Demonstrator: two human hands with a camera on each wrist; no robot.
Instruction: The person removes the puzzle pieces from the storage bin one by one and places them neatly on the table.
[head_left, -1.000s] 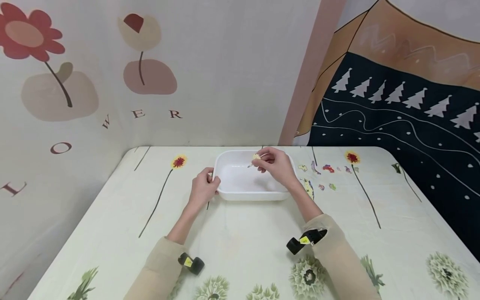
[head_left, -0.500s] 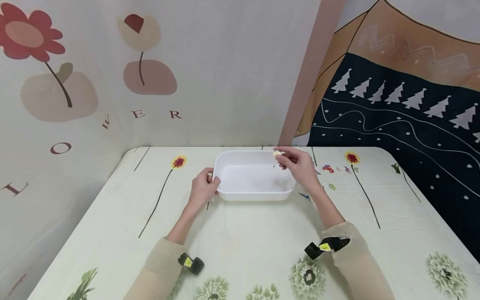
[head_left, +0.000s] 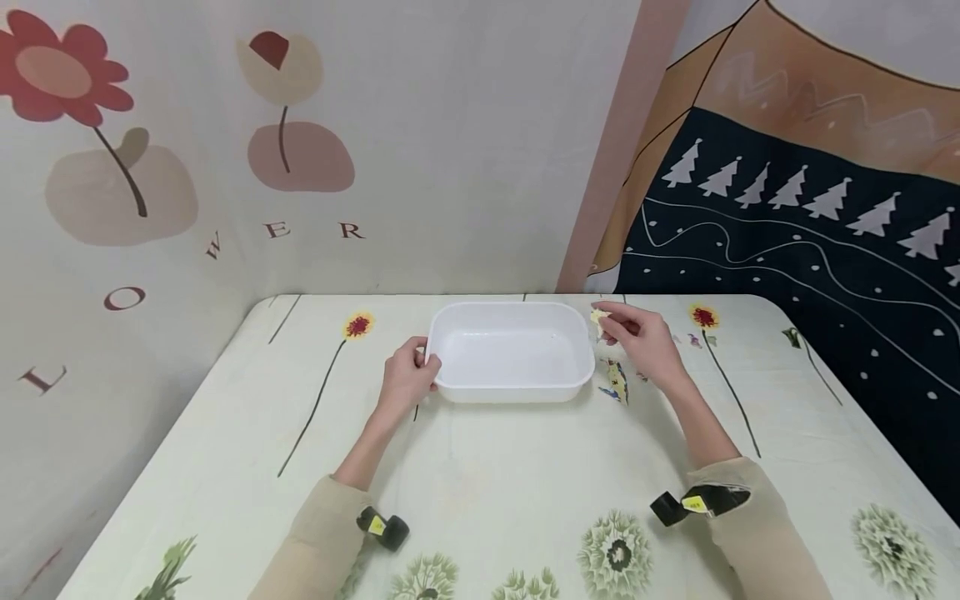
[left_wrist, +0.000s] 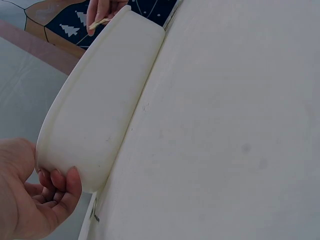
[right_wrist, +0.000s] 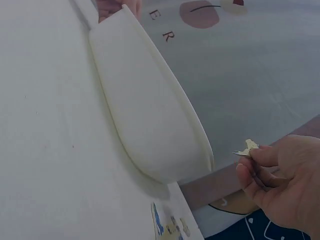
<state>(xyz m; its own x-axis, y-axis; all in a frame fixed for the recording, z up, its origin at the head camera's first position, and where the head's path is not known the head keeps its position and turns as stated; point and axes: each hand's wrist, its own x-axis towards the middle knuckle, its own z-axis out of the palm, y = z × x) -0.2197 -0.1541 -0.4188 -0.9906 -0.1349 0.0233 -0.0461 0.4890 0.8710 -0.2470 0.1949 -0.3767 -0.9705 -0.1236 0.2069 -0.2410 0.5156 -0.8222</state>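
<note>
A white rectangular plastic basin (head_left: 513,393) rests near the table's far edge, its visible inside bare. My left hand (head_left: 407,375) grips its left end, thumb over the rim and fingers curled beneath it in the left wrist view (left_wrist: 42,200). Just beyond the basin's right rim, my right hand (head_left: 647,343) pinches a small pale-yellow cutout-like piece (right_wrist: 248,147) between thumb and fingertips. The piece is thin with an irregular outline; its exact kind I cannot tell. Below that hand, a yellow and blue patterned flat piece (head_left: 615,381) lies on the table.
Several small coloured pieces lie right of the basin, among them a purple one (head_left: 694,339), partly hidden by the right hand. The flower-printed tablecloth (head_left: 480,475) covers the table. A printed curtain (head_left: 450,167) hangs behind its far edge.
My right hand has moved from over the basin to the right, past its rim, still pinching the pale-yellow piece. My left hand has stayed on the basin's left end.
</note>
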